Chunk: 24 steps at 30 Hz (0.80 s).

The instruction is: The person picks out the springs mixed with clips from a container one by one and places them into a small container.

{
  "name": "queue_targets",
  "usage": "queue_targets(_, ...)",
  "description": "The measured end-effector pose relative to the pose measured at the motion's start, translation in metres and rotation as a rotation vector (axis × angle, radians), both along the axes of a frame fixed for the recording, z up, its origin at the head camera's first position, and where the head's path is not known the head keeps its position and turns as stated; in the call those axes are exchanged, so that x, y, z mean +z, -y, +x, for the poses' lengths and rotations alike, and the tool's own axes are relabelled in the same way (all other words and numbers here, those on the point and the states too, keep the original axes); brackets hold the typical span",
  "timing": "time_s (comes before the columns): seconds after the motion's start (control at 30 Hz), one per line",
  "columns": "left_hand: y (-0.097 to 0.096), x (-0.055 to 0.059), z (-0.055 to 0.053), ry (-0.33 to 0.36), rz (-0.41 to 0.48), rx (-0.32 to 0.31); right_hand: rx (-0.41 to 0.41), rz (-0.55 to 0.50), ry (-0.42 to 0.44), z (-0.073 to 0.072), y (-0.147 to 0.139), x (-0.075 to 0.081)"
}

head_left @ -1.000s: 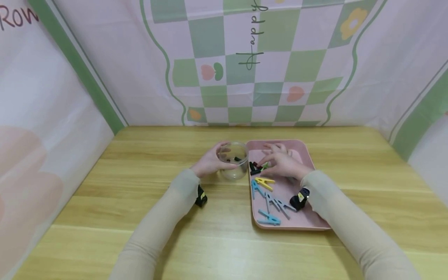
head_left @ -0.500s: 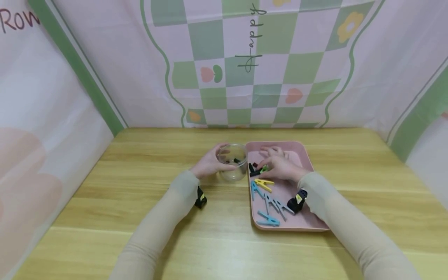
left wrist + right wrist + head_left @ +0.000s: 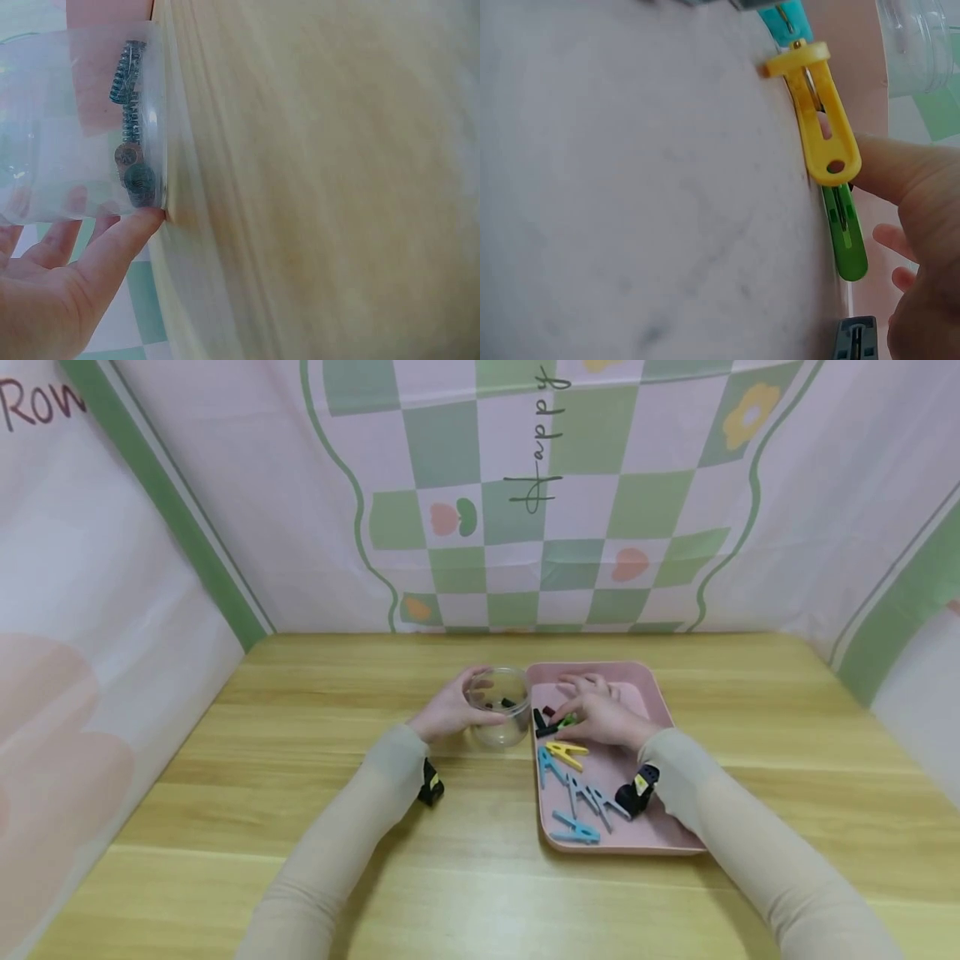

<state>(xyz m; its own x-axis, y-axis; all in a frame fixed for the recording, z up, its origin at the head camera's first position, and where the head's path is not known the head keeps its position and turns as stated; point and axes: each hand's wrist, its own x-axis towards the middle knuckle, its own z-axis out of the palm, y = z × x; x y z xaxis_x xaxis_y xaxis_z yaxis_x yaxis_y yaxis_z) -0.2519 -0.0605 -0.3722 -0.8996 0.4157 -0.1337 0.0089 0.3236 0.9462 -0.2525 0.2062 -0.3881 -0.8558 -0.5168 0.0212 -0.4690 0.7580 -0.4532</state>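
Gripping the clear, round plastic jar (image 3: 504, 736) in the left hand (image 3: 452, 707). Probably picking small, black stick-shaped bits (image 3: 547, 732) beside the right hand (image 3: 606, 717); can't tell if pinching. Next, needs a careful pinch.

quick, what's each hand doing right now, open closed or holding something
Left hand: holding the clear jar.
Right hand: near the green clip in the pink tray; cannot tell if it grips anything.
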Motion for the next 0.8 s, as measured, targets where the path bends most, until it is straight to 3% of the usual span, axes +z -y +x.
queue_targets(0.37,0.0009,0.0041,0.002,0.016,0.012,-0.011,-0.008,-0.017,0.013,-0.0002,0.0009,0.0018)
queue_targets(0.8,-0.0005,-0.0017,-0.0011,0.009,0.014,0.005,-0.008,-0.057,0.003,0.001,0.0006,0.0032)
